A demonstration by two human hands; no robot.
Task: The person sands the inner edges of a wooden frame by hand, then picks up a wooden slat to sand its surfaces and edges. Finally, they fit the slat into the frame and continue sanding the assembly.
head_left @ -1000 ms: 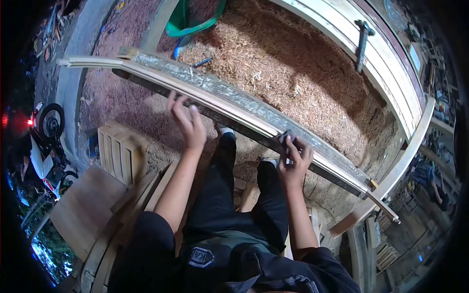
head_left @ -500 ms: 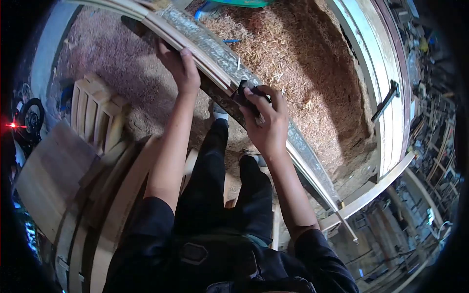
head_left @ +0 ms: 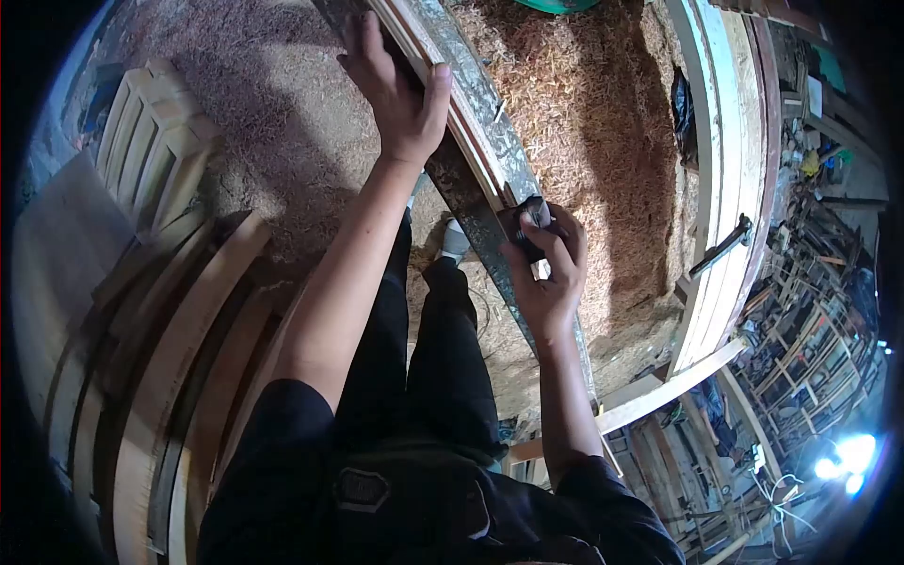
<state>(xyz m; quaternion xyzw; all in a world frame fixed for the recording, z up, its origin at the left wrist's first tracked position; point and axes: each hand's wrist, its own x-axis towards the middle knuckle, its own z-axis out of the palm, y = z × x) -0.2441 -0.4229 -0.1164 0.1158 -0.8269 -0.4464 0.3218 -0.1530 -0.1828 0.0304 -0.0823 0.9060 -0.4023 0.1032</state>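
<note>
My left hand point(head_left: 405, 104) lies along the near side of a long grooved wooden strip point(head_left: 471, 141), thumb against the strip and fingers spread. My right hand point(head_left: 551, 268) pinches a small dark folded piece that looks like sandpaper point(head_left: 530, 218) and presses it on the strip further along. Part of this piece is hidden by the fingers. The strip rests on a worn, paint-spotted beam point(head_left: 492, 108), which slants from the top middle toward the lower right.
Wood shavings point(head_left: 603, 122) cover the floor on both sides of the beam. A hammer point(head_left: 721, 247) lies on pale boards point(head_left: 716, 141) at the right. At the left stand joined wooden frames point(head_left: 141, 141) and several curved-looking planks point(head_left: 179, 377). A bright lamp point(head_left: 855, 455) glares at lower right.
The view has shifted, so the beam looks steeper and further right. My right hand stays on the strip with the dark piece; the left hand's fingers now show more spread.
</note>
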